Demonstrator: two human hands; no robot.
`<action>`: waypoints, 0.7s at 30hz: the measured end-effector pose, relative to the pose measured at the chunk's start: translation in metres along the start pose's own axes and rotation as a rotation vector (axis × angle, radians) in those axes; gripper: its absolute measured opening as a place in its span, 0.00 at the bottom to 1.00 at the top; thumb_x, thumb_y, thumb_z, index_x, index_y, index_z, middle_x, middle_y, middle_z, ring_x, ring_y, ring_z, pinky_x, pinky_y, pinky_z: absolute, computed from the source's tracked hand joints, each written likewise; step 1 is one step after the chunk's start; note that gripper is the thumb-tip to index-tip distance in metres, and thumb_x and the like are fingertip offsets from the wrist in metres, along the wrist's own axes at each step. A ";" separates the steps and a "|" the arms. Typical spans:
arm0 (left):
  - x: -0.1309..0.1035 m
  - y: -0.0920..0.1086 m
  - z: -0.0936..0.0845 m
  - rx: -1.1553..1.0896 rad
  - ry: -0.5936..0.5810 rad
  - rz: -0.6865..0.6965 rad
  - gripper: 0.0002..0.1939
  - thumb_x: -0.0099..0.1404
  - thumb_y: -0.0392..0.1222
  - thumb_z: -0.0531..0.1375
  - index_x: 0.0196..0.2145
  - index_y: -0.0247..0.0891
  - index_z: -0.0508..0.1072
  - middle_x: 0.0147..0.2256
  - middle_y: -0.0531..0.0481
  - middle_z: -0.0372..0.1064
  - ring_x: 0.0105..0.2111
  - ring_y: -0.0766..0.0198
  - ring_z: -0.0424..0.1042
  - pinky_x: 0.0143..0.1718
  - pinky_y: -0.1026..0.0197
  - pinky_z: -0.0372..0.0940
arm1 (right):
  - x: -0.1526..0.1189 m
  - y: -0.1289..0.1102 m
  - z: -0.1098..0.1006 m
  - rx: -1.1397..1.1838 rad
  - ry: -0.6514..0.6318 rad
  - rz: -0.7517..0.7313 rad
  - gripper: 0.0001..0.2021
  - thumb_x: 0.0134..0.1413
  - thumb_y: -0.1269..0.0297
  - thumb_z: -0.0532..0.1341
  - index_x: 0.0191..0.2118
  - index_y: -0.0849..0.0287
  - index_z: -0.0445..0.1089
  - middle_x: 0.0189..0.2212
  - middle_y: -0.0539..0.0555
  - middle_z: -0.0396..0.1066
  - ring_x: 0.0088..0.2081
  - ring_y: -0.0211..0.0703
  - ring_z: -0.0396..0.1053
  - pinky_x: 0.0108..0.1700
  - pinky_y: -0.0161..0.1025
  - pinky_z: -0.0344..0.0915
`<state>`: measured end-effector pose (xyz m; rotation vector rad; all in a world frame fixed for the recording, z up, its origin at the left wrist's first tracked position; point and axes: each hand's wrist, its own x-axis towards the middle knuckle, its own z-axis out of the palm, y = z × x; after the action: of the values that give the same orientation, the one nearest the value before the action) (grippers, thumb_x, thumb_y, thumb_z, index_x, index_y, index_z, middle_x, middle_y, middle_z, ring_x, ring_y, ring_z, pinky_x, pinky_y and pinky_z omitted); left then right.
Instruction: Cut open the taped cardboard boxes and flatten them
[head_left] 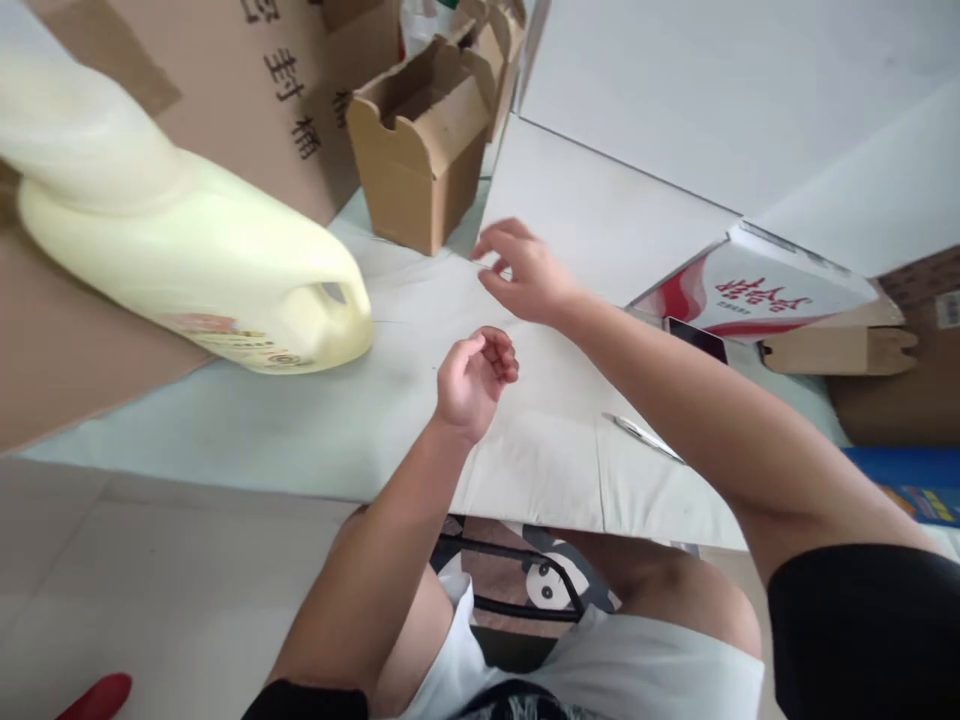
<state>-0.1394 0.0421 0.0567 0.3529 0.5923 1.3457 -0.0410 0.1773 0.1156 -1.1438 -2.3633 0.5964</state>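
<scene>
My left hand (476,385) is above the pale cloth-covered table (405,420), palm turned up and inward, its fingers loosely curled with a hollow between them and the thumb. I see nothing in it. Farther forward and to the right, my right hand (529,270) hovers with bent fingers apart from the thumb, also without anything visible in its grasp. Its fingertips are nearest to an open brown cardboard box (409,190). Below my right forearm a white pen (645,436) lies on the cloth, partly hidden by the arm.
A large pale-yellow jug (225,260) looms at left before a big carton (225,90). White panels (600,200) stand at the back. On the right are a red-and-white box (787,290), a dark flat object (697,340), a small cardboard box (832,350) and a blue item (907,475).
</scene>
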 end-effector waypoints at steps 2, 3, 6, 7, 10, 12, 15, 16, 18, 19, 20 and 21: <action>-0.001 0.005 -0.004 0.019 -0.018 0.013 0.13 0.56 0.52 0.61 0.27 0.39 0.71 0.26 0.50 0.61 0.25 0.66 0.63 0.30 0.60 0.60 | 0.049 -0.017 0.017 -0.046 0.048 0.001 0.11 0.57 0.76 0.62 0.44 0.59 0.75 0.65 0.58 0.64 0.51 0.45 0.77 0.61 0.49 0.73; -0.001 0.006 -0.005 0.043 -0.023 0.030 0.14 0.55 0.53 0.60 0.27 0.39 0.71 0.25 0.50 0.61 0.26 0.65 0.62 0.30 0.59 0.59 | 0.070 -0.024 0.024 -0.059 0.067 0.030 0.10 0.58 0.75 0.62 0.44 0.61 0.74 0.68 0.59 0.59 0.58 0.48 0.74 0.65 0.51 0.70; 0.002 0.008 -0.006 0.143 -0.014 0.091 0.15 0.53 0.55 0.60 0.26 0.40 0.70 0.25 0.50 0.60 0.26 0.64 0.60 0.31 0.57 0.56 | 0.117 -0.039 0.037 -0.070 0.086 0.074 0.08 0.60 0.76 0.60 0.44 0.63 0.72 0.70 0.59 0.57 0.74 0.56 0.57 0.74 0.55 0.57; 0.003 0.008 -0.005 0.174 -0.005 0.109 0.14 0.53 0.55 0.60 0.26 0.40 0.70 0.25 0.50 0.61 0.26 0.64 0.60 0.32 0.56 0.56 | 0.125 -0.041 0.039 -0.072 0.086 0.072 0.07 0.60 0.78 0.60 0.43 0.62 0.72 0.68 0.58 0.60 0.75 0.56 0.56 0.74 0.55 0.56; 0.003 0.007 -0.002 0.239 0.028 0.158 0.10 0.54 0.50 0.61 0.25 0.40 0.71 0.25 0.50 0.61 0.28 0.63 0.60 0.34 0.55 0.54 | 0.128 -0.044 0.041 -0.093 0.085 0.063 0.07 0.61 0.79 0.60 0.39 0.59 0.69 0.60 0.53 0.70 0.70 0.51 0.64 0.73 0.53 0.61; -0.002 0.008 0.002 0.314 0.079 0.220 0.08 0.55 0.45 0.62 0.23 0.40 0.69 0.23 0.51 0.60 0.28 0.63 0.58 0.34 0.55 0.52 | 0.117 -0.042 0.039 -0.081 0.102 0.073 0.07 0.63 0.77 0.59 0.39 0.58 0.70 0.58 0.51 0.72 0.65 0.46 0.67 0.71 0.51 0.64; -0.020 0.014 0.007 0.531 0.151 0.442 0.13 0.59 0.39 0.61 0.20 0.41 0.63 0.21 0.52 0.58 0.26 0.63 0.56 0.32 0.54 0.50 | 0.086 -0.034 0.031 0.023 0.151 0.108 0.10 0.62 0.79 0.58 0.39 0.58 0.72 0.58 0.52 0.73 0.61 0.42 0.69 0.67 0.45 0.70; -0.028 0.017 0.009 0.617 0.158 0.544 0.14 0.61 0.39 0.61 0.20 0.42 0.62 0.21 0.52 0.58 0.25 0.63 0.56 0.32 0.53 0.51 | 0.073 -0.031 0.027 0.074 0.162 0.112 0.11 0.61 0.80 0.59 0.38 0.57 0.73 0.58 0.52 0.73 0.59 0.43 0.71 0.64 0.44 0.72; -0.042 0.022 0.013 0.750 0.145 0.718 0.14 0.62 0.37 0.60 0.20 0.42 0.64 0.21 0.51 0.61 0.26 0.61 0.59 0.34 0.53 0.54 | 0.041 -0.026 0.017 0.178 0.174 0.104 0.11 0.60 0.79 0.60 0.36 0.56 0.75 0.59 0.53 0.73 0.52 0.42 0.76 0.56 0.42 0.77; -0.048 0.025 0.015 0.789 0.145 0.788 0.13 0.63 0.36 0.59 0.21 0.43 0.65 0.22 0.51 0.62 0.26 0.61 0.60 0.35 0.52 0.57 | 0.023 -0.025 0.011 0.231 0.180 0.091 0.10 0.60 0.77 0.61 0.36 0.55 0.77 0.59 0.53 0.73 0.46 0.42 0.77 0.51 0.43 0.78; -0.052 0.027 0.017 0.807 0.148 0.850 0.13 0.64 0.36 0.60 0.22 0.44 0.67 0.23 0.51 0.63 0.27 0.60 0.61 0.36 0.52 0.59 | 0.003 -0.026 0.004 0.278 0.187 0.075 0.09 0.60 0.74 0.62 0.35 0.55 0.78 0.57 0.54 0.74 0.41 0.41 0.77 0.47 0.43 0.78; -0.055 0.029 0.019 0.804 0.158 0.905 0.12 0.65 0.36 0.60 0.23 0.44 0.69 0.24 0.51 0.64 0.29 0.59 0.63 0.38 0.52 0.61 | -0.020 -0.028 -0.003 0.322 0.206 0.052 0.08 0.60 0.72 0.63 0.34 0.54 0.79 0.54 0.54 0.76 0.39 0.41 0.77 0.45 0.44 0.79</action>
<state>-0.1580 -0.0039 0.0993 1.2880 1.1845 1.9533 -0.0453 0.1465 0.1299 -1.0663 -1.9831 0.8019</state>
